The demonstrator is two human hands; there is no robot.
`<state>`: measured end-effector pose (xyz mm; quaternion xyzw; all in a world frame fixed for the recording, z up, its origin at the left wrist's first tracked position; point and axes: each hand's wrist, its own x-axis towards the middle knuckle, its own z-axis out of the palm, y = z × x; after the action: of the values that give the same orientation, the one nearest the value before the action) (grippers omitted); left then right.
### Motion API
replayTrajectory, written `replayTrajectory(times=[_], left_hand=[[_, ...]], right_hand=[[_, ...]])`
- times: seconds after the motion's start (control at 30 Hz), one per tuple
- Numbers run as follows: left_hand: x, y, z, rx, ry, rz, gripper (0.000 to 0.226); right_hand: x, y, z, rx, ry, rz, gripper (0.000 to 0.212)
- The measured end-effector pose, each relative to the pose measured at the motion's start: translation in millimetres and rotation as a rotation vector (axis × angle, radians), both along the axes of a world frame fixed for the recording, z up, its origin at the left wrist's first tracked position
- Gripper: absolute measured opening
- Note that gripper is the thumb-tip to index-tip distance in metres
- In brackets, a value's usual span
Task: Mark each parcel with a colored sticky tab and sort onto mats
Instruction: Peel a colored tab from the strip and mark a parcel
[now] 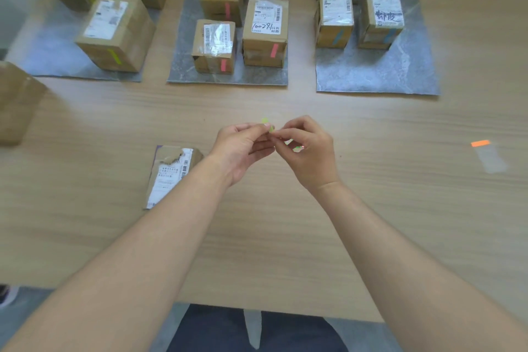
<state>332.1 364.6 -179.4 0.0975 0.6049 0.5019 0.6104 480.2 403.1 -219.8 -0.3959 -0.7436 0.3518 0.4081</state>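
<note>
Left hand [243,148] and right hand [307,151] meet just right of the flat parcel [171,174], over the table [285,237]. Thumb and fingertips of each pinch one green tab [267,124] between them. Beyond the parcel, three mats [183,66] carry boxes [265,31] bearing green, pink or blue tabs.
</note>
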Motion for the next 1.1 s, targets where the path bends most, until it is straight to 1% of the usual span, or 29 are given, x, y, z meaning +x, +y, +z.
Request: replayTrajectory(times=[0.07, 0.13, 0.17, 0.27, 0.37, 0.47, 0.57, 0.63, 0.73, 0.8, 0.93, 1.0, 1.1], left_hand=[[-9.3, -20.2, 6.7, 0.028, 0.072, -0.024, 0.016], [-20.9, -40.2, 8.6, 0.067, 0.222, -0.079, 0.009], [-27.1, -51.0, 10.3, 0.088, 0.3, -0.095, 0.009], [-50.8, -83.4, 9.7, 0.159, 0.482, -0.107, 0.011], [-79.4, -116.5, 10.1, 0.211, 0.593, -0.131, 0.012], [-106.3, -150.7, 4.5, 0.237, 0.617, -0.157, 0.011], [-126.7, -182.7, -2.6, 0.201, 0.637, -0.198, 0.009], [-137.1, -199.9, -14.1, 0.176, 0.638, -0.19, 0.006], [-145.4, -217.5, -28.7, 0.158, 0.634, -0.17, 0.003], [-146.1, -225.1, -37.4, 0.157, 0.623, -0.139, 0.008], [-139.1, -238.7, -56.8, 0.166, 0.628, -0.116, 0.011], [-136.4, -242.4, -69.4, 0.165, 0.644, -0.113, 0.008], [-131.9, -242.4, -81.6, 0.162, 0.654, -0.078, 0.005]], right_hand=[[-7.8, -18.3, 8.0, -0.023, 0.006, 0.029, 0.013], [-17.2, -37.1, 16.8, -0.096, 0.025, -0.007, 0.016], [-23.4, -47.1, 20.5, -0.139, 0.033, -0.048, 0.017], [-48.5, -77.0, 26.1, -0.221, 0.03, -0.14, 0.03], [-74.7, -109.9, 23.6, -0.237, 0.03, -0.162, 0.042], [-97.6, -143.1, 19.3, -0.254, -0.017, -0.159, 0.053], [-113.5, -173.1, 16.3, -0.27, -0.061, -0.178, 0.06], [-122.7, -188.8, 15.7, -0.272, -0.095, -0.163, 0.058], [-130.1, -205.6, 8.5, -0.229, -0.18, -0.071, 0.054], [-131.5, -208.1, 0.4, -0.194, -0.277, -0.006, 0.052], [-133.5, -207.6, -18.0, -0.119, -0.484, 0.091, 0.057], [-134.6, -208.1, -26.1, -0.09, -0.508, 0.095, 0.056], [-135.7, -209.5, -35.6, -0.001, -0.475, 0.072, 0.051]])
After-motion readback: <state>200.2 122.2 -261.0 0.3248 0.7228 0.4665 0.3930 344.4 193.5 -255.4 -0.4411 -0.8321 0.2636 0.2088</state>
